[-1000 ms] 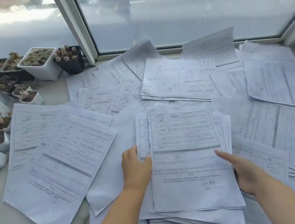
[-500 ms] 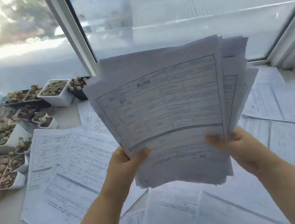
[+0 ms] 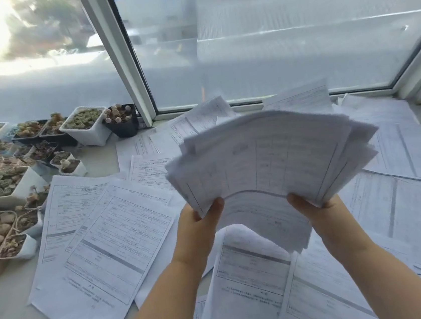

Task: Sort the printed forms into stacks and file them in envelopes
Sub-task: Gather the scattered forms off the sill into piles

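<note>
Both hands up off the sill: left hand (image 3: 198,222) and right hand (image 3: 314,209) each pinch a lower corner of the fanned stack of forms (image 3: 270,163), thumbs on top, other fingers hidden behind. Its print is motion-blurred, unreadable. More loose forms (image 3: 103,239) lie underneath, partly covered; no envelopes seen.

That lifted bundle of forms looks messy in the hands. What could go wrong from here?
1. The bundle of forms is fanned and bowed, gripped only at its near edge by the left hand and right hand; sheets could slip out.
2. Any dropped sheet would land among the loose forms below and likely need re-sorting.
3. The plant pots stand close by; a sliding sheet might reach the soil.
</note>
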The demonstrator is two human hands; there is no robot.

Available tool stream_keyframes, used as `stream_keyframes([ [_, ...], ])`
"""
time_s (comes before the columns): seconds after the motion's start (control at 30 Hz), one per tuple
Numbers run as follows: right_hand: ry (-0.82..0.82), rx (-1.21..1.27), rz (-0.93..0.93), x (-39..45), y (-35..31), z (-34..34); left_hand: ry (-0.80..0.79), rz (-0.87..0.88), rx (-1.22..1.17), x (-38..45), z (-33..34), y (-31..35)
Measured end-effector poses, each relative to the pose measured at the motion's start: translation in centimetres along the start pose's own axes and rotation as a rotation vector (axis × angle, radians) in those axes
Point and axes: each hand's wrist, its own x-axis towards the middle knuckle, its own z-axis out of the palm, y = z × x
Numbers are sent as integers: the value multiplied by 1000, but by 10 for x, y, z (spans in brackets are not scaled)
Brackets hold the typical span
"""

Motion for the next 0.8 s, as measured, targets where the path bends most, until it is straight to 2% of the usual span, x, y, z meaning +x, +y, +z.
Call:
stream_keyframes([
  [0.07, -17, -17, -37, 0, -9, -5, -26, 65, -60, 2, -6, 3],
  [0.13, -78, -10, -42, -3, -8, -10, -44, 51, -93, 3, -13, -4],
  [0.23, -74, -92, 68, -3, 16, -7, 1, -68, 85, 2, -7, -23],
  [0.3, -63, -143, 91, -1, 21, -3, 47, -7, 231, 3, -2, -26],
  [0.4, -117, -80, 74, 8, 16, -2, 99, 70, 190, 10, -6, -18],
  [0.5, -49, -162, 165, 12, 28, 3, 112, -54, 265, 9, -26, -22],
  [0.57, 43, -279, 268, 12, 48, 6, 113, -205, 468, 3, -53, -37],
  [0.7, 81, -298, 491, -4, 80, 2, 13, -440, 1277, -23, -125, -79],
  [0.73, 88, -284, 519, -9, 84, 1, -16, -531, 1376, -28, -138, -85],
  [0.8, 96, -248, 558, -18, 86, 0, -47, -641, 1404, -33, -152, -93],
])
